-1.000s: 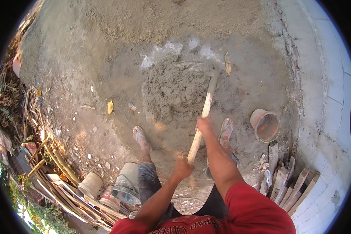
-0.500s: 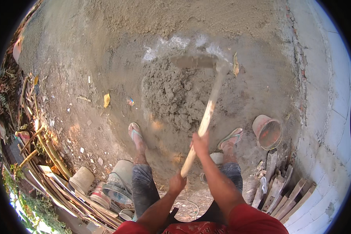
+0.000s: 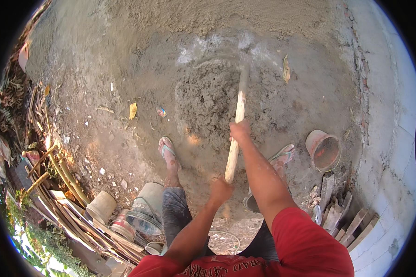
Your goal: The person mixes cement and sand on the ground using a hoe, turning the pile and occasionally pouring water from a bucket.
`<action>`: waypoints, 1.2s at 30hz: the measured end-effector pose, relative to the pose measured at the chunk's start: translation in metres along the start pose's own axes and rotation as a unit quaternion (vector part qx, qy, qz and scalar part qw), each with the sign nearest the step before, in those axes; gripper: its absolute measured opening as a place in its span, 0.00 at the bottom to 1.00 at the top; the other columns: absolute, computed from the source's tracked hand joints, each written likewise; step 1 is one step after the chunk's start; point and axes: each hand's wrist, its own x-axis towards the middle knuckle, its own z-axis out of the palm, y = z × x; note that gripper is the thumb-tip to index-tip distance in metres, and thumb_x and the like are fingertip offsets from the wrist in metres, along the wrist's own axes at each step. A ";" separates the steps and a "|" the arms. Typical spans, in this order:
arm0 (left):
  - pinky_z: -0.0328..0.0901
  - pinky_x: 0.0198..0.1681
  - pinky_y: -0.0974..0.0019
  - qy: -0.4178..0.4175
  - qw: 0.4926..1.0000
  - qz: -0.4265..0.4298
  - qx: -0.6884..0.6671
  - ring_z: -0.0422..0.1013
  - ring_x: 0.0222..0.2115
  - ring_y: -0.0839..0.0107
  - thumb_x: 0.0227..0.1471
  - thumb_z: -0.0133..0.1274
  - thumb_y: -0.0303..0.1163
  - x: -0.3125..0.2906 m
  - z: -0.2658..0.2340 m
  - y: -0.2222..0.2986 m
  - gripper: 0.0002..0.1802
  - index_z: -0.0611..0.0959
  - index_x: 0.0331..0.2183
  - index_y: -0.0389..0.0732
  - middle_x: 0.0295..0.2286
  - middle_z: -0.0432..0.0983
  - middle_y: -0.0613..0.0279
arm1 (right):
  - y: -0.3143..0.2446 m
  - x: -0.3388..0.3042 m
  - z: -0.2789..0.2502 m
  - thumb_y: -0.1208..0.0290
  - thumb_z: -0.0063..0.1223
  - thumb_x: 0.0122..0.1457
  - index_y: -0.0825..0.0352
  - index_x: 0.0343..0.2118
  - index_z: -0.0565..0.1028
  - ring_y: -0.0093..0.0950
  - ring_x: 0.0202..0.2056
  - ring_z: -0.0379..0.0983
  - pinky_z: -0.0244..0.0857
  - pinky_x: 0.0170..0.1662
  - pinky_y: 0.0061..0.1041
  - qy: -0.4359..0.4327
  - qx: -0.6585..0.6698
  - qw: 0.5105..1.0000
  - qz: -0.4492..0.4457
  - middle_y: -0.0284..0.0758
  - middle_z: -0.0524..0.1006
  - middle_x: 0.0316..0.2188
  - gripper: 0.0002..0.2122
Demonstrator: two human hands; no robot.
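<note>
Both my hands grip the pale wooden handle of a hoe (image 3: 240, 105). My left hand (image 3: 222, 190) is wrapped round the near end of the handle, and my right hand (image 3: 240, 131) closes on it farther up. The far end of the handle is grey with mortar. It reaches the far edge of a heap of wet grey mortar (image 3: 202, 99), where the blade is hard to make out against the mix. White powder (image 3: 203, 47) lies just beyond the heap. My sandalled feet stand apart on its near side.
A bucket (image 3: 322, 150) lies tipped at the right, near wooden offcuts (image 3: 339, 214) and a pale wall (image 3: 393, 171). More buckets (image 3: 145, 207) and a stack of sticks and planks (image 3: 69, 207) are at the lower left. Dry leaves (image 3: 133, 111) dot the ground.
The hoe's far end has dropped from above the heap's far side into its edge and swung a little left. Both hands have moved forward, away from my body, still on the handle.
</note>
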 end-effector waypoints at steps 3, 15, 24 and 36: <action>0.69 0.38 0.48 -0.030 1.000 -0.007 0.002 0.74 0.35 0.39 0.43 0.56 0.34 -0.052 0.030 -0.029 0.23 0.75 0.40 0.29 0.28 0.76 0.33 | 0.062 -0.048 -0.015 0.72 0.52 0.54 0.75 0.45 0.61 0.29 0.15 0.70 0.67 0.15 0.30 0.013 0.007 0.999 0.035 0.39 0.71 0.19 0.19; 0.68 0.47 0.52 -0.145 0.981 -0.128 0.024 0.75 0.43 0.50 0.37 0.63 0.44 -0.121 0.151 -0.187 0.31 0.80 0.45 0.41 0.39 0.79 0.45 | 0.192 -0.209 -0.019 0.74 0.53 0.49 0.69 0.51 0.59 0.32 0.18 0.72 0.66 0.20 0.27 0.094 -0.147 0.960 -0.217 0.40 0.70 0.22 0.25; 0.71 0.37 0.52 0.127 0.986 0.102 0.046 0.76 0.35 0.45 0.45 0.61 0.40 0.107 -0.160 0.048 0.25 0.78 0.41 0.32 0.30 0.78 0.38 | -0.163 0.061 0.097 0.67 0.52 0.57 0.75 0.43 0.64 0.26 0.16 0.70 0.69 0.19 0.27 -0.065 0.170 0.971 -0.152 0.37 0.72 0.21 0.17; 0.69 0.21 0.57 -0.047 0.985 -0.047 -0.156 0.74 0.15 0.57 0.42 0.57 0.33 -0.021 -0.007 -0.019 0.15 0.79 0.28 0.28 0.14 0.73 0.47 | -0.012 -0.033 0.038 0.70 0.50 0.54 0.81 0.41 0.63 0.34 0.15 0.73 0.69 0.17 0.33 -0.059 -0.051 0.997 0.008 0.44 0.73 0.18 0.18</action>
